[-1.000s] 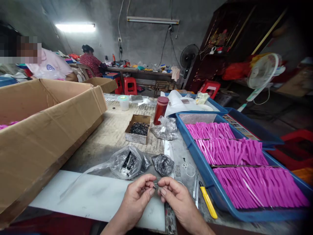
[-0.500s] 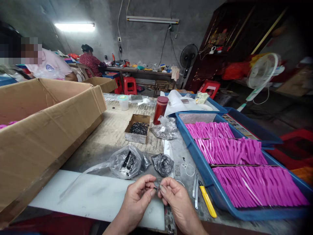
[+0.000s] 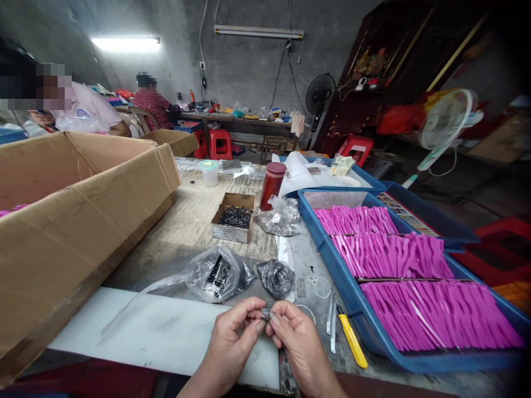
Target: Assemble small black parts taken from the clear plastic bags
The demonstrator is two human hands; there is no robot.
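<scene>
Low in the middle of the head view, my left hand (image 3: pixel 233 338) pinches a small black part (image 3: pixel 264 319) between thumb and forefinger. My right hand (image 3: pixel 299 344) is closed in a pinch right beside it, its fingertips close to the part; whether they hold another tiny piece I cannot make out. Just beyond the hands lie an opened clear plastic bag (image 3: pixel 197 282) of small black parts and a crumpled dark plastic bag (image 3: pixel 277 279). Farther back, a small cardboard box (image 3: pixel 230 234) holds many thin black pieces, beside a clear bag (image 3: pixel 280 218) of tiny metallic pieces.
A blue crate (image 3: pixel 332 265) of pink plastic strips stands on the right, with a yellow-handled tool (image 3: pixel 352 340) and flat metal strips (image 3: pixel 332 326) beside it. A large carton (image 3: pixel 83 221) fills the left. A red-brown canister (image 3: pixel 272 185) stands behind. Two people sit farther back.
My hands stay at almost the same spot, with only slight finger movement around the small black part. In the background, the person at the left has shifted a little.
</scene>
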